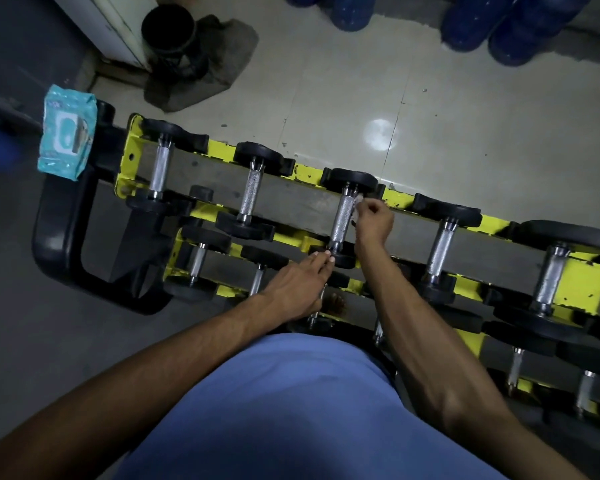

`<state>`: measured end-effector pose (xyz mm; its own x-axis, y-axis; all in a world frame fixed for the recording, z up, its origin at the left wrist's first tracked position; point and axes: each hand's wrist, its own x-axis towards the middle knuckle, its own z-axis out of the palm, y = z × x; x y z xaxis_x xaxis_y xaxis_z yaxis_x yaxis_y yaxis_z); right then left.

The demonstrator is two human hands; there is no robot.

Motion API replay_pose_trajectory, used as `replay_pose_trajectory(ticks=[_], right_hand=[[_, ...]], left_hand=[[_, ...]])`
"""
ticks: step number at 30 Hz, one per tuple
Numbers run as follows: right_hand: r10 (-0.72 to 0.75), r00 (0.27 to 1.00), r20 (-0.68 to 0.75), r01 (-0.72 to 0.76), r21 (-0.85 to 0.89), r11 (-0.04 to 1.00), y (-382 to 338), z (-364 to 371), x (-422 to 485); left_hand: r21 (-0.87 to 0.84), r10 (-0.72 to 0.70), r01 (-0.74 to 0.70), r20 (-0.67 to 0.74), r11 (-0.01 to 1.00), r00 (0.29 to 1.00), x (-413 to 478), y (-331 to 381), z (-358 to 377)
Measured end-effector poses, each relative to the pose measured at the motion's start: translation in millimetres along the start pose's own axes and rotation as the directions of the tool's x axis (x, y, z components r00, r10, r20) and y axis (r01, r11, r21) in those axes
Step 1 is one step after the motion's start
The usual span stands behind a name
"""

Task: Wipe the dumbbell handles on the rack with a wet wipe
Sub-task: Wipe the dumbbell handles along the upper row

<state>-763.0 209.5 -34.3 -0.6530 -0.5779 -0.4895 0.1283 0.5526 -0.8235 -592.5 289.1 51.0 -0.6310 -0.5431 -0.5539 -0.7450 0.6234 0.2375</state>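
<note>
Dim tiled floor [430,116], yellow rack [582,285] | right hand [373,220], fingers curled, pinches wet wipe [357,200] against the third top-row dumbbell handle [342,216] | left hand [302,282], fingers straight, touches its near end | best: wrap wipe round knurling, stroke full length, brace against rolling.

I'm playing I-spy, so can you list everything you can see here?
Dumbbells: five on the top shelf, more partly hidden below; black ends, silver handles.
Rack: one, yellow and black, across the middle.
Wet wipe: one, white, against the third top dumbbell's handle.
Wipe pack: one, light blue, at the rack's left end.
Bin: one, black, top left.
Big bottles: several, blue, top edge.
Shirt: blue, bottom.
Left hand: straight fingers touch that dumbbell's near end.
Right hand: pinches the wipe.
</note>
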Motion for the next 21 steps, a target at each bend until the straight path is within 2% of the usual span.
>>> replay_pose_trajectory(ticks=[2, 4, 5, 7, 9, 10, 14, 18, 19, 21], right_hand=[[-0.245, 0.969, -0.011, 0.241, -0.151, 0.959, -0.7, -3.8, -13.8], [-0.474, 0.876, 0.09, 0.471, -0.368, 0.802, -0.6, -7.6, -21.8], [-0.565, 0.803, 0.188, 0.58, -0.459, 0.673, 1.3, -10.9, -22.3], [-0.666, 0.613, 0.425, 0.756, -0.561, 0.337, 6.6, -18.8, -15.1], [-0.639, 0.463, 0.615, 0.818, -0.574, 0.041, 3.2, -24.6, -0.7], [-0.605, 0.433, 0.668, 0.814, -0.579, -0.056, -1.7, -24.8, 6.1], [-0.427, 0.455, 0.781, 0.776, -0.583, -0.239, -25.7, -16.6, 7.8], [-0.112, 0.446, 0.888, 0.789, -0.449, -0.42, -46.0, 5.4, -5.8], [-0.073, 0.458, 0.886, 0.774, -0.438, -0.457, -54.7, 9.0, -4.9], [-0.1, 0.49, 0.866, 0.739, -0.474, -0.478, -69.1, 11.2, 1.0]], left_hand=[[-0.006, 0.004, -0.004, -0.003, 1.0, 1.0, 0.9, 0.5, 1.0], [-0.01, 0.001, -0.001, 0.002, 1.0, 1.0, 0.9, 0.8, 2.8], [-0.009, 0.0, 0.0, 0.0, 1.0, 1.0, 1.0, 0.7, 3.4], [-0.009, -0.001, 0.001, -0.015, 1.0, 1.0, 0.9, 0.4, 3.7], [-0.017, -0.002, 0.002, -0.025, 1.0, 1.0, 1.3, 0.4, 4.3], [-0.02, -0.001, 0.001, -0.026, 1.0, 1.0, 1.6, 0.7, 4.6], [-0.041, 0.003, -0.004, -0.027, 0.999, 1.0, 3.0, 2.6, 8.0], [-0.046, -0.01, 0.009, -0.032, 0.999, 0.999, 5.0, 4.6, 10.2], [-0.043, -0.014, 0.013, -0.03, 0.999, 0.999, 5.8, 5.1, 11.8], [-0.019, -0.023, 0.022, -0.023, 1.0, 0.999, 7.5, 6.7, 15.6]])
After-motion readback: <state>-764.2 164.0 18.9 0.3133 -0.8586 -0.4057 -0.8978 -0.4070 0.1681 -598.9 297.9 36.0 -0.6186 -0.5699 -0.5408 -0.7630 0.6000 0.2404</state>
